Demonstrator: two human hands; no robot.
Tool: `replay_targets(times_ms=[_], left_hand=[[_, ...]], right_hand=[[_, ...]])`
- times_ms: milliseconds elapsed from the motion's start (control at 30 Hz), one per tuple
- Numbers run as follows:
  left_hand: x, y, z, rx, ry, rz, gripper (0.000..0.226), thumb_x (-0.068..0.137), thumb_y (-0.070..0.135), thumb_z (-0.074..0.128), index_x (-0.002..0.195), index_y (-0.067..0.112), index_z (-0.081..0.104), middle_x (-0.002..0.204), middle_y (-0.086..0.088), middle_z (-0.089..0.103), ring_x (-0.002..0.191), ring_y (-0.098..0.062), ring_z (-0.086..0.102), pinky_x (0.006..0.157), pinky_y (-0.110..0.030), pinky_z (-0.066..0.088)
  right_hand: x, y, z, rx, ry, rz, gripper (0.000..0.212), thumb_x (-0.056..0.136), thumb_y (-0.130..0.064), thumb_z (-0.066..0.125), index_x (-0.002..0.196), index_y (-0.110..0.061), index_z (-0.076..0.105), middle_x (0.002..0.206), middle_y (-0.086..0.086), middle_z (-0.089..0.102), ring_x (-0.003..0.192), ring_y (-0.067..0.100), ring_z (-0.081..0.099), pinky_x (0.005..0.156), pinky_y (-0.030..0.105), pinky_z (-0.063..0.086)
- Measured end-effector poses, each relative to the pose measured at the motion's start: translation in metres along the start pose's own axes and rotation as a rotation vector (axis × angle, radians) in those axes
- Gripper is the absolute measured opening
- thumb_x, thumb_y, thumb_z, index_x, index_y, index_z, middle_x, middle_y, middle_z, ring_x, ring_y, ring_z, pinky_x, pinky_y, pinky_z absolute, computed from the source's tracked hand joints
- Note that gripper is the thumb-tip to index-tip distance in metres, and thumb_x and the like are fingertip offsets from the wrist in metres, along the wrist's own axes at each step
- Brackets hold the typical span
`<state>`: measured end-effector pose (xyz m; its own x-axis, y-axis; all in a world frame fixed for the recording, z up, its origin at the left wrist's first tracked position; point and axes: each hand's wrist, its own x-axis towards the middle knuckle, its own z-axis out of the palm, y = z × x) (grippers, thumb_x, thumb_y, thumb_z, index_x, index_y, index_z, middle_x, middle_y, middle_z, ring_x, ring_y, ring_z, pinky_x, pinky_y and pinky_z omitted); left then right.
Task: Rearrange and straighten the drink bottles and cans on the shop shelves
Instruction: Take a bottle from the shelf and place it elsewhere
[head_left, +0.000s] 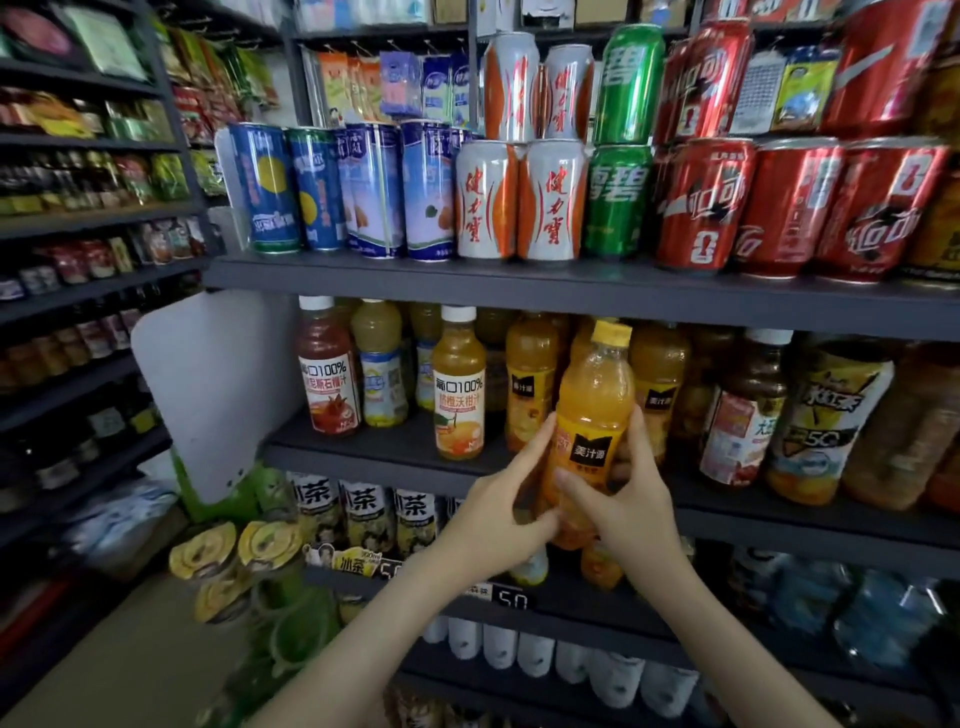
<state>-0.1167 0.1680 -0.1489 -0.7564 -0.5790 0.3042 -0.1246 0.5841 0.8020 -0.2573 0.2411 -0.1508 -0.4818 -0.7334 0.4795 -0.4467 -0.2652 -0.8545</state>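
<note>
Orange juice bottle (592, 415) is gripped low by left hand (498, 499) and right hand (631, 499); full, likely heavy, slick plastic, best held mid-body

Both bare forearms stretched up and forward, converging. The left hand (496, 501) gripped the orange bottle (597, 395) from its left side. The right hand (631, 501) held it from the right, thumb seemingly across the front.
</note>
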Motion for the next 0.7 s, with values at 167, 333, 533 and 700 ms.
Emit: replay_targets(times_ms=[167, 333, 533, 700], left_hand=[[0.004, -0.025, -0.026, 0.132, 0.21, -0.005, 0.049, 0.094, 0.022, 0.056, 0.137, 0.039, 0.042, 0.126, 0.015, 0.057, 0.117, 0.002, 0.051, 0.093, -0.009, 0.041], [0.023, -0.034, -0.013, 0.188, 0.229, 0.018, 0.033, 0.093, 0.02, 0.057, 0.126, 0.023, 0.056, 0.113, 0.009, 0.063, 0.099, -0.004, 0.059, 0.082, -0.017, 0.049], [0.055, -0.014, 0.035, 0.156, 0.153, 0.115, 0.031, 0.094, 0.024, 0.056, 0.125, 0.024, 0.056, 0.111, 0.012, 0.061, 0.096, -0.004, 0.058, 0.085, -0.026, 0.051], [0.085, 0.013, 0.089, 0.064, 0.094, 0.102, 0.032, 0.094, 0.027, 0.057, 0.125, 0.019, 0.055, 0.116, 0.006, 0.062, 0.1, -0.006, 0.058, 0.085, -0.02, 0.048]], right_hand=[[-0.009, 0.006, 0.014, 0.004, 0.098, 0.039, 0.095, 0.078, -0.013, 0.078, 0.137, -0.055, 0.017, 0.136, -0.022, 0.045, 0.119, -0.009, 0.047, 0.095, 0.006, 0.041], [-0.016, 0.015, 0.003, 0.001, 0.262, 0.12, 0.09, 0.078, -0.014, 0.078, 0.147, -0.035, 0.025, 0.132, -0.012, 0.053, 0.117, 0.0, 0.052, 0.099, 0.023, 0.045], [-0.019, 0.023, -0.046, -0.065, 0.481, 0.199, 0.081, 0.078, -0.014, 0.078, 0.144, -0.021, 0.032, 0.12, -0.008, 0.054, 0.103, 0.005, 0.055, 0.081, 0.015, 0.046], [-0.028, 0.03, -0.098, -0.133, 0.604, 0.232, 0.079, 0.077, -0.016, 0.08, 0.141, -0.021, 0.034, 0.117, -0.009, 0.052, 0.104, 0.01, 0.053, 0.087, 0.03, 0.045]])
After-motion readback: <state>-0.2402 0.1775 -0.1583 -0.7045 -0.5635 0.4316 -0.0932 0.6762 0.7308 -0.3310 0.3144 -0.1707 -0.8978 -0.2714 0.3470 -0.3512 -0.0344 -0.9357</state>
